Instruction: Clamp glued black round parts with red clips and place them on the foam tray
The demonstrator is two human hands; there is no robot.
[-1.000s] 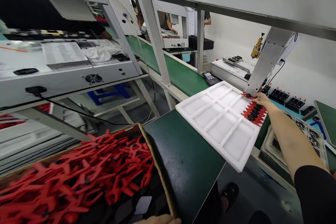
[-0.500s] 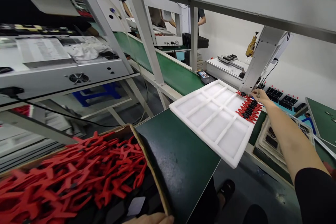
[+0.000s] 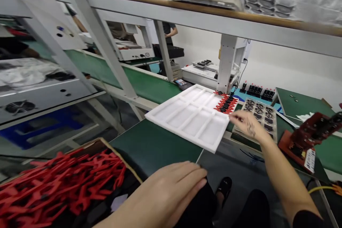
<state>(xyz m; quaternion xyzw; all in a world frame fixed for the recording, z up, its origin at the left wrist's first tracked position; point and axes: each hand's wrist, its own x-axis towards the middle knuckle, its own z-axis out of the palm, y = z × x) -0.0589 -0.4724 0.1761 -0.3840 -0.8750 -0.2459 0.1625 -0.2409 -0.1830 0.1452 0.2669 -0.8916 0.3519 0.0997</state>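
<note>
My right hand (image 3: 245, 124) reaches forward to the right edge of a white divided tray (image 3: 175, 128). Its fingers are drawn together at the rim; whether they grip it or hold something small is hidden. Just beyond the fingertips, several red spring clamps (image 3: 226, 104) with black parts between them stand in a row at the tray's right end. My left hand (image 3: 173, 187) is low in front of me, over my lap, palm down. Its fingers are stretched out side by side with nothing visible in them. Left of it is a cardboard box (image 3: 121, 155) heaped with red clamps (image 3: 66, 181).
The tray overhangs the green table (image 3: 144, 142). Right of it lie a tray of black parts (image 3: 260, 117) and a red-brown fixture (image 3: 296, 139). A white frame with a shelf (image 3: 187, 10) crosses above. A co-worker (image 3: 169, 32) stands at the back.
The view has swung right. My right hand has moved from the far end of the clamp row to its near side. My left hand has left the box edge and come right.
</note>
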